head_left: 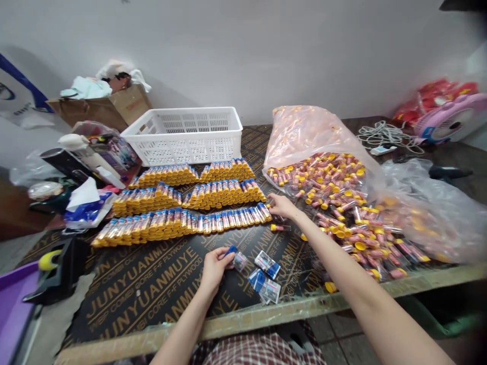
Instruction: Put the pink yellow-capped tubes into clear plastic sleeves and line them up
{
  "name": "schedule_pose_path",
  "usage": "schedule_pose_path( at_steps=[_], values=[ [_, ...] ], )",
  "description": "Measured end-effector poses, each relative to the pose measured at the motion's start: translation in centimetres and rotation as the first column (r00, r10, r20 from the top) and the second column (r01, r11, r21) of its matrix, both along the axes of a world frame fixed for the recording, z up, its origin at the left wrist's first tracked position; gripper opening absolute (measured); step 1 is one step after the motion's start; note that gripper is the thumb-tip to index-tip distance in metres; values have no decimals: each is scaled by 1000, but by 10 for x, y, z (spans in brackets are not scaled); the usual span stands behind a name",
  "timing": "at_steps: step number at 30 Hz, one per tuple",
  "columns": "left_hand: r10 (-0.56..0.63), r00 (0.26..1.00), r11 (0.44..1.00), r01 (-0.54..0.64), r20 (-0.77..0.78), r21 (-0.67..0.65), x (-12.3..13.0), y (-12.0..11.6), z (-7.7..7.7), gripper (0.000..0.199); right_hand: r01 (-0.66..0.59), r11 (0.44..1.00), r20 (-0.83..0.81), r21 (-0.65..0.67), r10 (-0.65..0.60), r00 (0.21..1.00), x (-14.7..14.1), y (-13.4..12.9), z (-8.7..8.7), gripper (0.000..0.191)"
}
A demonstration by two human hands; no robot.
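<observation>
The left hand pinches a packet by its blue end, probably for steadiness; the right hand is at the tube row, its grip one cannot tell.

The left hand pinches a packet, the right hand beside stacked tubes

Pink fan near white cable; black tape dispenser.
</observation>
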State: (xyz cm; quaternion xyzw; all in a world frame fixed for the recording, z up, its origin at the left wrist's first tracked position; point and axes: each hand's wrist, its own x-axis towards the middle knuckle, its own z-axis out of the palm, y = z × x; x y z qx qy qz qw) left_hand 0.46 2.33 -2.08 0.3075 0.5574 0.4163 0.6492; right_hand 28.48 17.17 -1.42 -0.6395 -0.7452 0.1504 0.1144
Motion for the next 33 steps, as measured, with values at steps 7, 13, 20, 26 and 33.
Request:
schedule_pose_path(
  at_steps=[7,13,20,26,33],
  values=[
    [116,974,984,-86,194,-158,4,2,0,28,135,989,-9,60,-134,991,9,-20,16,57],
    [-86,916,967,170,-391,188,3,-3,-8,8,144,968,-356,206,-63,933,-16,-87,38,54],
    [-45,418,713,650,-907,265,-2,-15,-5,5,105,981,-609,165,18,793,-57,-155,35,12],
    [26,752,833,348,-658,430,-2,-11,-4,9,129,986,-729,105,-12,684,-77,-186,29,21],
    [197,962,980,-186,191,-74,-2,5,6,29,204,966,-767,159,-10,641,-101,-208,24,25]
  ],
)
